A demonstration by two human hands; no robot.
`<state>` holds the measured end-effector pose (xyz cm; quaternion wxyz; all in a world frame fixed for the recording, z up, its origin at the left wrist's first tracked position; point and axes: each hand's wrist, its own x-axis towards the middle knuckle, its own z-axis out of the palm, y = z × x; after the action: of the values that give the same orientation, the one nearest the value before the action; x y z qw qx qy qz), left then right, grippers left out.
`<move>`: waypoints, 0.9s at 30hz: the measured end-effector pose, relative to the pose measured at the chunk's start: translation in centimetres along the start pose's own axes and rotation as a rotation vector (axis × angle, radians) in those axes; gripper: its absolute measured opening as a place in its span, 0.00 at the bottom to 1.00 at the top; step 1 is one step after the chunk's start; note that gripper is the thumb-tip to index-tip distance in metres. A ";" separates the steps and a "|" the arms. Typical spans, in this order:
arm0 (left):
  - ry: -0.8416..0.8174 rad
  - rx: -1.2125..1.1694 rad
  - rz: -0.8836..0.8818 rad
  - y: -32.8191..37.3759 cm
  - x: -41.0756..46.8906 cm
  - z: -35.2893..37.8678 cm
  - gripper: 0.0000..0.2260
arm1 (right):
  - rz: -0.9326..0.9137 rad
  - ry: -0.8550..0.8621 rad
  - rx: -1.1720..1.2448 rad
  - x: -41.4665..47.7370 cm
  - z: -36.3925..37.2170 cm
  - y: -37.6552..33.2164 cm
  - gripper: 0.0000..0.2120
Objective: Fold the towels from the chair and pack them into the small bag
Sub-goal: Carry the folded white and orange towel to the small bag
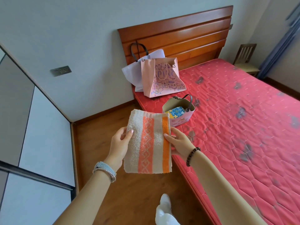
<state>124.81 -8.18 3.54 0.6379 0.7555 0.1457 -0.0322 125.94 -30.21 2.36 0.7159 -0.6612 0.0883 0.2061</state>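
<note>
I hold a folded beige towel with orange stripes (148, 142) flat in the air above the wooden floor, beside the bed. My left hand (119, 143) pinches its left edge, thumb on top. My right hand (177, 142) grips its right edge, thumb on the orange stripe. Just beyond the towel, the small pink bag (178, 111) with a dark handle stands open on the red mattress, and a blue and yellow patterned towel (176, 113) lies inside it. The wooden chair (246, 58) stands at the far side of the bed, its seat bare.
A large pink paper bag (164, 77) and a white bag (131, 75) stand by the wooden headboard (178, 33). The red quilted mattress (243, 119) fills the right side. A grey wardrobe (24, 127) lines the left. My white slipper (164, 207) is on the floor below.
</note>
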 end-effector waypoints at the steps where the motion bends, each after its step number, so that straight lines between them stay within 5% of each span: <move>1: -0.009 -0.004 0.002 0.0 0.7 0.1 0.11 | 0.006 0.006 0.001 0.7 -0.1 -0.1 0.12; 27: -0.172 0.037 0.014 7.4 29.7 6.0 0.12 | 0.004 0.161 0.088 25.6 -5.9 -9.4 0.11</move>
<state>155.95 -9.78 2.49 0.6343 0.7625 0.0846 -0.0951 153.70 -31.81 0.02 0.7345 -0.6434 0.1556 0.1496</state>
